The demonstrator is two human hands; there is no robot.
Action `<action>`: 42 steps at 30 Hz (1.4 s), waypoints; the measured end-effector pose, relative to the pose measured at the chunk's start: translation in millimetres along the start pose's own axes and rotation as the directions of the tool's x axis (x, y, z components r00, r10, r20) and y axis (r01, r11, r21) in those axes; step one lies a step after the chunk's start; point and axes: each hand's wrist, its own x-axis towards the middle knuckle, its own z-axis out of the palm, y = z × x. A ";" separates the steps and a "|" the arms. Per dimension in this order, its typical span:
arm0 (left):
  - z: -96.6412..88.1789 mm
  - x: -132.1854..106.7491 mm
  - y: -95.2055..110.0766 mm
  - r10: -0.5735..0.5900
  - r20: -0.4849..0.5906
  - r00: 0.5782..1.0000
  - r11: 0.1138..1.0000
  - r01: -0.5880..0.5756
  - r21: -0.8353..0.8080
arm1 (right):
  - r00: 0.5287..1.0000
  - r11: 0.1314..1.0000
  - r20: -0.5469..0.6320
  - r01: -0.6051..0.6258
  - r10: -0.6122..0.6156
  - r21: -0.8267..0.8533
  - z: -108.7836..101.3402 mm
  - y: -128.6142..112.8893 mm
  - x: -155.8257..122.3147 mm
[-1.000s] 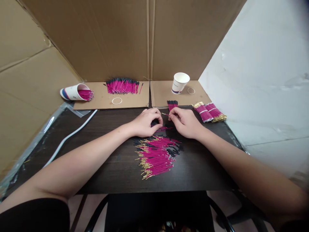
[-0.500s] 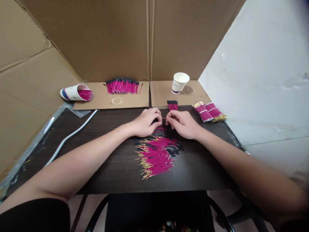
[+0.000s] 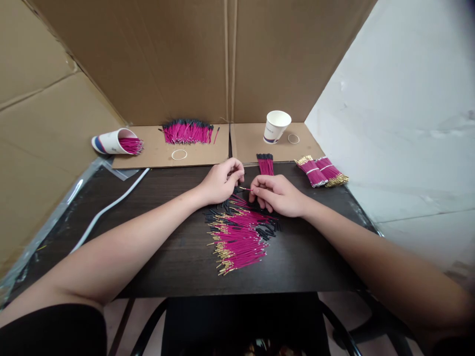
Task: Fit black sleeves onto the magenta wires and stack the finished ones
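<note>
My right hand (image 3: 280,194) pinches a thin magenta wire (image 3: 246,188) whose gold tip points left. Close by on the left, my left hand (image 3: 222,182) has its fingers curled together; what they hold, if anything, is hidden. Below both hands a pile of magenta wires (image 3: 241,244) with gold ends lies on the dark table (image 3: 170,262). Short black sleeves (image 3: 265,232) are scattered at the pile's right side and upper left. Just beyond my right hand lies a small row of black-capped magenta wires (image 3: 265,164).
Black-capped wires (image 3: 189,132) and a rubber band (image 3: 179,155) lie on cardboard at the back left. A tipped paper cup (image 3: 109,142) holds wires. An upright cup (image 3: 276,128) stands back right, near banded wire bundles (image 3: 321,171). Cardboard walls (image 3: 166,59) enclose the back.
My hands have moved apart slightly. The left hand shifted up and left, the right hand slightly down and left with the wire, whose gold tip now shows free of the left fingers.
</note>
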 end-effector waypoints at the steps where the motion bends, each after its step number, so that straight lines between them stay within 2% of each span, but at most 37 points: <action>1: 0.2 0.1 -0.2 -0.007 -0.001 1.000 1.000 0.007 -0.028 | 1.000 1.000 0.016 -0.005 0.005 0.021 1.0 0.3 -0.1; 5: 0.8 0.5 -2.4 -0.019 -0.012 1.000 0.997 0.018 -0.078 | 0.998 0.996 0.052 0.019 -0.024 0.082 -0.4 -0.6 -0.2; 9: 1.6 0.5 -4.5 -0.024 -0.016 1.000 0.995 0.022 -0.102 | 0.997 1.000 0.076 0.015 -0.017 0.026 -19.5 -5.9 -1.1; 12: 2.5 1.1 -5.6 -0.046 -0.009 0.999 0.992 0.045 -0.119 | 0.977 0.995 0.202 -0.087 0.074 0.056 -41.4 -9.6 -2.2; 16: 3.3 1.9 -7.1 -0.093 0.007 0.996 0.983 0.093 -0.161 | 0.888 0.954 0.397 -0.288 0.232 0.088 -59.0 -9.5 -3.6; 19: 3.2 1.3 -8.2 -0.127 0.030 0.991 0.976 0.130 -0.177 | 0.843 0.918 0.469 -0.368 0.263 0.146 -56.6 -8.2 -4.1; 24: 2.8 1.1 -10.0 -0.110 0.057 0.992 0.973 0.119 -0.198 | 0.839 0.907 0.519 -0.334 0.164 0.255 -43.1 -9.8 -3.6; 28: 3.5 2.0 -10.8 -0.104 0.040 0.994 0.967 0.110 -0.229 | 0.838 0.914 0.533 -0.300 0.115 0.273 -41.7 -11.8 -3.8; 30: 3.9 1.9 -10.4 -0.098 0.007 0.995 0.968 0.097 -0.231 | 0.862 0.937 0.497 -0.251 0.102 0.243 -43.6 -11.4 -3.6; 31: 3.9 1.7 -9.9 -0.089 -0.020 0.996 0.972 0.082 -0.220 | 0.890 0.952 0.447 -0.212 0.094 0.221 -44.4 -10.4 -3.2; 33: 3.8 0.8 -8.0 -0.057 -0.081 0.995 0.988 0.045 -0.146 | 0.959 0.976 0.278 -0.115 0.060 0.187 -45.0 -6.1 -1.2; 35: 3.2 -0.6 -5.2 0.003 -0.116 0.993 1.000 -0.002 0.006 | 0.996 0.981 0.087 -0.039 0.023 0.189 -43.8 0.7 2.1; 38: 2.0 -2.8 -1.2 0.130 -0.038 0.991 0.959 -0.116 0.258 | 0.997 0.982 -0.073 0.013 0.001 0.190 -39.9 11.5 7.6; 42: 0.8 -4.3 -1.3 0.201 0.092 0.975 0.897 -0.222 0.382 | 0.994 0.981 -0.091 -0.048 0.067 0.190 -34.7 17.9 11.9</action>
